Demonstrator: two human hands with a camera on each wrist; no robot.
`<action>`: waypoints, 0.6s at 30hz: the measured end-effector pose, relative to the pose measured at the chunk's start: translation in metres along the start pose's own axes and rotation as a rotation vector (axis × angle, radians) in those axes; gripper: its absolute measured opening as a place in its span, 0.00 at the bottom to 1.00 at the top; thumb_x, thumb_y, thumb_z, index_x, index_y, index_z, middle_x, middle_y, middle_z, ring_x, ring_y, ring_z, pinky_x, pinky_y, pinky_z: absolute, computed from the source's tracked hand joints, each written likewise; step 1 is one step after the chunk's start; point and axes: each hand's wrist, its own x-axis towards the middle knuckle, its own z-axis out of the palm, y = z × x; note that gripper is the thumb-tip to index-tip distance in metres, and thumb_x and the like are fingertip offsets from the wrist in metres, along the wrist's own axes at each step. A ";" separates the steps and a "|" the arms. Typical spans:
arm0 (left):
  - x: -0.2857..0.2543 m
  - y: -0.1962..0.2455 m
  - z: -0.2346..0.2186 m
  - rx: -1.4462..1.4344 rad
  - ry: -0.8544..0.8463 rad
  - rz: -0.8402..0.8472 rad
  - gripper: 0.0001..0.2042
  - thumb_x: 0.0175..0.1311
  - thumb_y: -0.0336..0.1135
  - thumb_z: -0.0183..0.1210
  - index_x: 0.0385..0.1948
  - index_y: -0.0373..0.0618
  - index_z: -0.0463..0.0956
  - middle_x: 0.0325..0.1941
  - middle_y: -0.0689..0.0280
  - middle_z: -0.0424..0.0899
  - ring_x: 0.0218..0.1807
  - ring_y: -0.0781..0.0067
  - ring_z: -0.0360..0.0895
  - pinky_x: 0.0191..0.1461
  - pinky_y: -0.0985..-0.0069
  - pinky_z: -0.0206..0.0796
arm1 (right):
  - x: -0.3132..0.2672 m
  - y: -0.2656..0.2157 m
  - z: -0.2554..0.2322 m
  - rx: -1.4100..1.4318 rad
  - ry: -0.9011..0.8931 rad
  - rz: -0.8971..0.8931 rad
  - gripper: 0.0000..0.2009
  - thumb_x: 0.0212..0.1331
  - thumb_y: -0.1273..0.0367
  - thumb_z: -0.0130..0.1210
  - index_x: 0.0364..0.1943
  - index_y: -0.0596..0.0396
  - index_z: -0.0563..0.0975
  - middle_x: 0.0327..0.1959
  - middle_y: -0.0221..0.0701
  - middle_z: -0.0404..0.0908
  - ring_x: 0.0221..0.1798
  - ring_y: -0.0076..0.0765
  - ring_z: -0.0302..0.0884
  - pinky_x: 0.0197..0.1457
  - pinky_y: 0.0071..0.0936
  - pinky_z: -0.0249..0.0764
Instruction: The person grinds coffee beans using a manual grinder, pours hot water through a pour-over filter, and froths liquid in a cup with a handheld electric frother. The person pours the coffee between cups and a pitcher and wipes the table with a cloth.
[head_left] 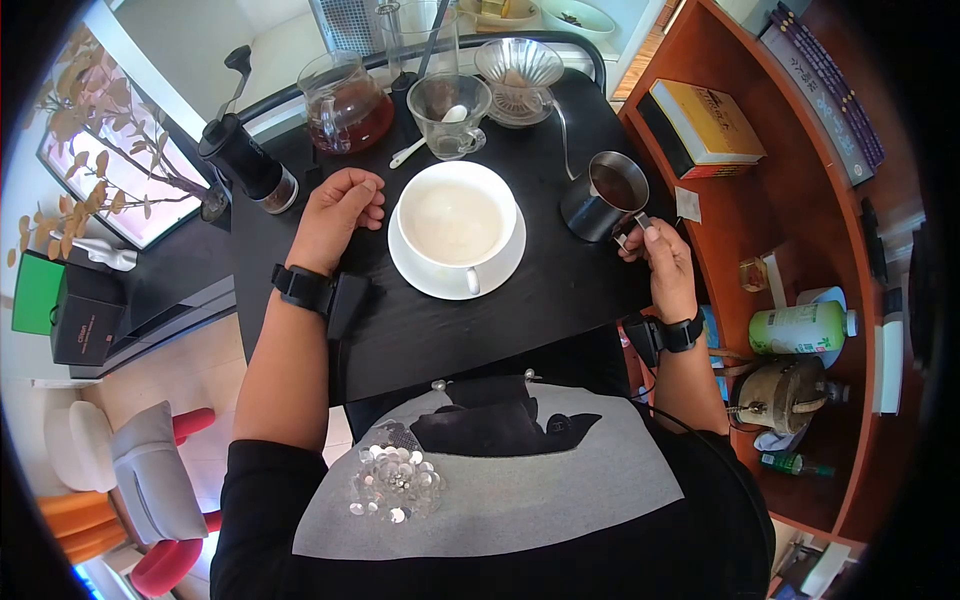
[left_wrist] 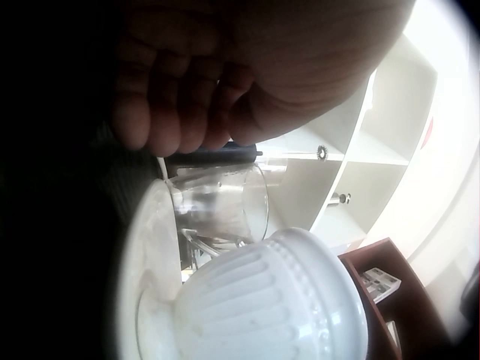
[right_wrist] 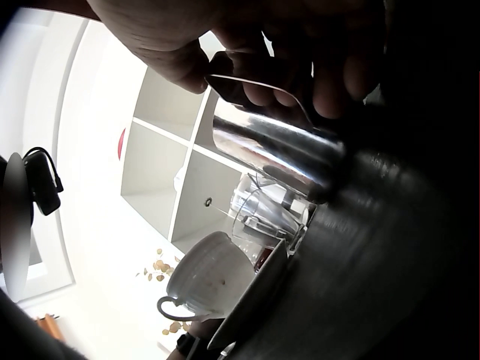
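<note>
A white cup [head_left: 456, 214] holding a milky, pale liquid stands on a white saucer [head_left: 512, 262] in the middle of the black table. My right hand [head_left: 664, 268] grips the handle of a steel pitcher [head_left: 588, 208] with dark liquid inside, to the right of the cup. In the right wrist view the fingers curl round the handle of the pitcher [right_wrist: 274, 146]. My left hand [head_left: 337, 215] rests on the table left of the saucer, fingers loosely bent and holding nothing. The left wrist view shows the fluted side of the cup [left_wrist: 255, 307] below that hand [left_wrist: 247, 75].
Behind the cup stand a glass cup [head_left: 450, 112] with a white spoon [head_left: 408, 152], a glass server [head_left: 345, 115] of reddish-brown liquid and a ribbed glass dripper [head_left: 518, 75]. A black hand grinder [head_left: 245, 160] is at the left. A wooden shelf [head_left: 700, 45] borders the table's right side.
</note>
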 end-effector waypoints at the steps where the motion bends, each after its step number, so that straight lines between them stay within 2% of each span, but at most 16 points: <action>1: 0.000 0.001 0.001 0.017 0.006 -0.005 0.07 0.62 0.33 0.47 0.35 0.41 0.72 0.28 0.69 0.75 0.28 0.81 0.72 0.33 0.84 0.67 | 0.000 0.001 0.000 0.000 -0.001 0.001 0.14 0.60 0.62 0.43 0.26 0.57 0.72 0.25 0.28 0.73 0.30 0.22 0.70 0.36 0.19 0.65; 18: -0.001 0.002 0.003 0.038 0.013 -0.008 0.08 0.63 0.33 0.47 0.35 0.41 0.72 0.27 0.70 0.74 0.28 0.82 0.71 0.33 0.84 0.66 | -0.001 0.001 0.000 0.013 -0.017 0.008 0.12 0.60 0.61 0.46 0.31 0.56 0.72 0.27 0.26 0.72 0.31 0.22 0.70 0.37 0.19 0.66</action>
